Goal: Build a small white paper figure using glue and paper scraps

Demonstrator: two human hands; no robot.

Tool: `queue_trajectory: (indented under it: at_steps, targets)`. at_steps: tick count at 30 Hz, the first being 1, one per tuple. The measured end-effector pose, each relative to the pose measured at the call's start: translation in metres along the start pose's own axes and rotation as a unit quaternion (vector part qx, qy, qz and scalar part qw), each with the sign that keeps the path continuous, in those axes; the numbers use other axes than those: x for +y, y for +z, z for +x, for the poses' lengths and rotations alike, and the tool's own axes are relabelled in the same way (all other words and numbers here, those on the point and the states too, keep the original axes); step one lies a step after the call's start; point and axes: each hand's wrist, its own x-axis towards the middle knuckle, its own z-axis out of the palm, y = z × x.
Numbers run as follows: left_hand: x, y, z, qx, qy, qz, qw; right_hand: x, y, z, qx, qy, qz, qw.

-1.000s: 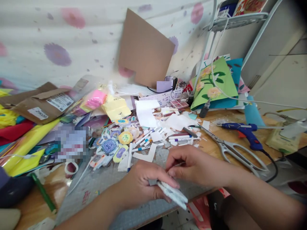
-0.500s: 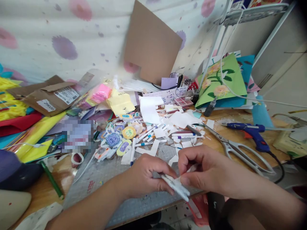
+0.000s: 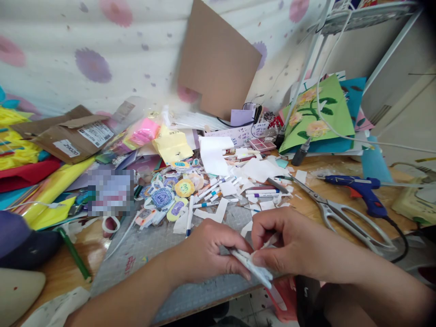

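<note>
Just above the front edge of the grey cutting mat [image 3: 136, 254], my left hand [image 3: 211, 250] grips a small white and pale blue layered paper piece [image 3: 260, 274] between thumb and fingers. My right hand [image 3: 286, 247] pinches a thin whitish strip at the upper side of that piece, thumb against forefinger. The fingers partly cover the piece, so its full shape is hidden. Beyond my hands lies a pile of small decorated paper cutouts [image 3: 162, 197], with white paper scraps [image 3: 218, 211] and several markers [image 3: 261, 192] beside it.
Large silver scissors [image 3: 337, 211] lie right of my hands, near a blue hot glue gun [image 3: 357, 184] with a cord. A cardboard box [image 3: 68, 136] stands at the back left. A green pencil [image 3: 75, 256] lies at left. Flowered green card [image 3: 318, 113] leans at the back right.
The view has shifted slightly. Both hands keep their hold on the paper piece, and my right thumb and forefinger have moved only a little along it.
</note>
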Motion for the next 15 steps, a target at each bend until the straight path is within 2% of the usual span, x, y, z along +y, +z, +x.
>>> queue_trajectory:
  at_steps: [3,6,9,12,15]
  targets:
    - [0.001,0.0,0.0,0.006,-0.005,0.024,1.0,0.0,0.0,0.0,0.033,-0.015,-0.083,0.996]
    - [0.002,0.0,0.001,0.011,-0.012,0.057,0.998,0.0,0.002,0.002,0.084,-0.056,-0.181,0.978]
    - [0.001,0.001,0.002,0.01,-0.022,0.072,0.997,0.001,0.003,0.002,0.114,-0.088,-0.232,0.962]
    - [0.0,0.002,0.002,0.019,-0.03,0.051,0.998,0.0,0.002,0.001,0.091,-0.08,-0.187,0.975]
    - [0.002,0.001,0.002,0.033,-0.045,-0.001,0.998,0.0,-0.008,0.001,0.032,-0.076,-0.053,0.995]
